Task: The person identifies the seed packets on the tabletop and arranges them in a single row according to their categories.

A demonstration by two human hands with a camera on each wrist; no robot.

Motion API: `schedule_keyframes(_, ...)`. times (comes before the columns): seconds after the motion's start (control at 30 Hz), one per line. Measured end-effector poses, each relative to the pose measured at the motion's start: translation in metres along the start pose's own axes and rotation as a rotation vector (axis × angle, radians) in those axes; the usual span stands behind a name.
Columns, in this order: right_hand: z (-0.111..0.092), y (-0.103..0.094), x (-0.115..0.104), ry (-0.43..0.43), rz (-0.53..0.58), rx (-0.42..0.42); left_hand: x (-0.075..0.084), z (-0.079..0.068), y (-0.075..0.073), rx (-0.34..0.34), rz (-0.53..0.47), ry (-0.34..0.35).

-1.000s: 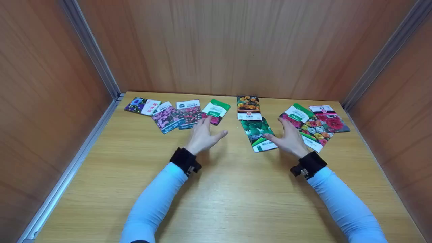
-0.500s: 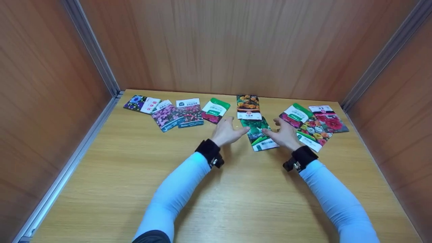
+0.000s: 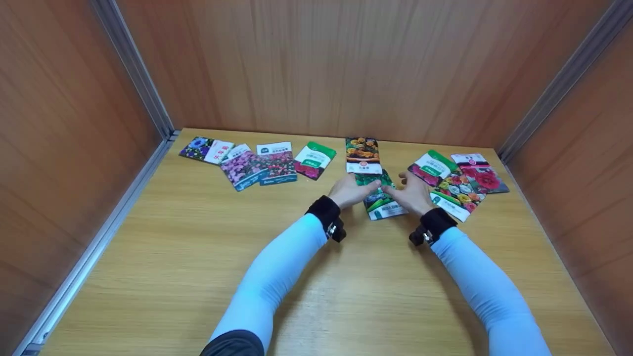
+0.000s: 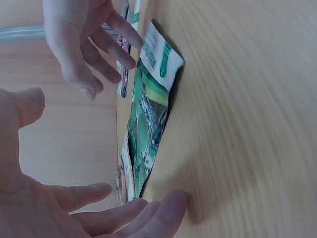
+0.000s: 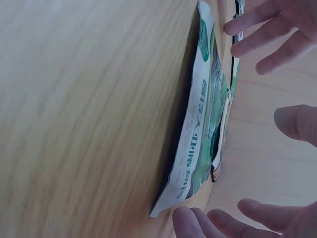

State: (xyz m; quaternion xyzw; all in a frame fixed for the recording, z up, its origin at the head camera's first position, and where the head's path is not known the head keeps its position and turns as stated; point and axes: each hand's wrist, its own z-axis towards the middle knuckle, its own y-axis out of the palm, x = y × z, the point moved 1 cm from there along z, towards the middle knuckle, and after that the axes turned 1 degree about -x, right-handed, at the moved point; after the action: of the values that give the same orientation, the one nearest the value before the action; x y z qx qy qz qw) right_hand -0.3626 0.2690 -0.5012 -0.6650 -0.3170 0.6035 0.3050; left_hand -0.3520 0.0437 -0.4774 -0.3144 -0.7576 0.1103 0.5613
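Note:
A green seed packet (image 3: pixel 384 202) with a white lower band lies on the table between my two hands. Its far end tucks under a seed packet with orange flowers (image 3: pixel 363 152). At its left edge is my left hand (image 3: pixel 349 192), fingers extended and the thumb reaching over it. My right hand (image 3: pixel 414 194) hovers at its right edge, thumb pointing inward, fingers spread and loosely bent. Both wrist views show space between the palms, with the green packet (image 4: pixel 148 109) flat below and the right packet face (image 5: pixel 195 134) uncovered. Neither hand grips anything.
Right of my hands, three flower seed packets overlap, including one with mixed blooms (image 3: pixel 460 190) and one with a red flower (image 3: pixel 482 175). To the left lie several more, among them a green-topped packet (image 3: pixel 315 160) and a purple-flowered one (image 3: pixel 242 168). Wooden panels (image 3: pixel 316 64) enclose the table.
My left hand has moved right, from the green-topped packet to the left edge of the green packet. My right hand has shifted slightly left. The packets have stayed in place.

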Motion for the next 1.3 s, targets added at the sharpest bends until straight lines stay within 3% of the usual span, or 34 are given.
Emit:
schedule_keyframes(0.3,0.008,0.004,-0.002,0.064,0.022,0.020,0.007,0.006,-0.001,-0.109,-0.254,-0.131)
schedule_keyframes(0.43,0.009,0.006,-0.004,0.071,0.041,0.033,0.010,0.003,-0.003,-0.149,-0.286,-0.140)
schedule_keyframes(0.63,0.012,0.008,-0.001,0.108,0.094,-0.005,0.009,0.005,-0.003,-0.147,-0.255,-0.127)
schedule_keyframes(0.87,0.010,0.013,-0.001,0.277,0.319,-0.160,0.008,0.008,0.001,-0.155,-0.198,-0.146)
schedule_keyframes(1.1,-0.001,0.012,-0.007,0.239,0.449,-0.201,0.004,0.009,0.003,-0.106,-0.059,-0.080)
schedule_keyframes(1.3,-0.011,0.004,-0.017,0.243,0.503,-0.193,-0.001,0.010,0.001,-0.066,-0.077,-0.067)
